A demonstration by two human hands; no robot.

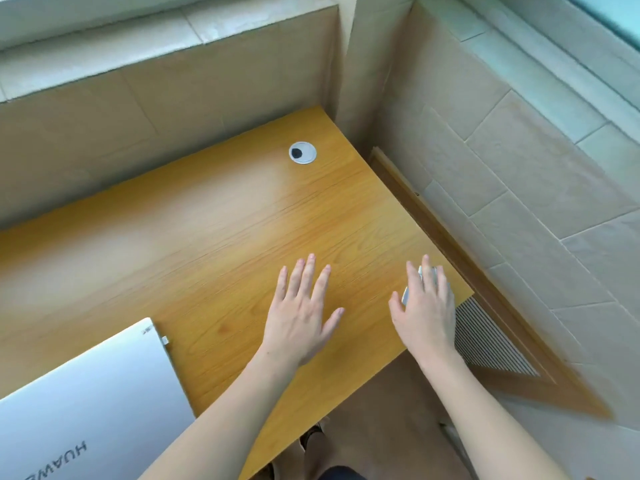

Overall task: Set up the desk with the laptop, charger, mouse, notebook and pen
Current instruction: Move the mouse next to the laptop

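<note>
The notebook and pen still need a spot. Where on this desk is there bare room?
The widest bare patch of the desk runs from the closed laptop back to the wall, left of the cable grommet. A smaller strip lies between the grommet and the left hand. The front right corner is crowded: the right hand covers a white object, possibly the mouse.

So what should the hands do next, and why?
Probably the right hand should lift off the small white thing, likely the mouse, since it already lies near the desk's right edge. The laptop is still closed.
</note>
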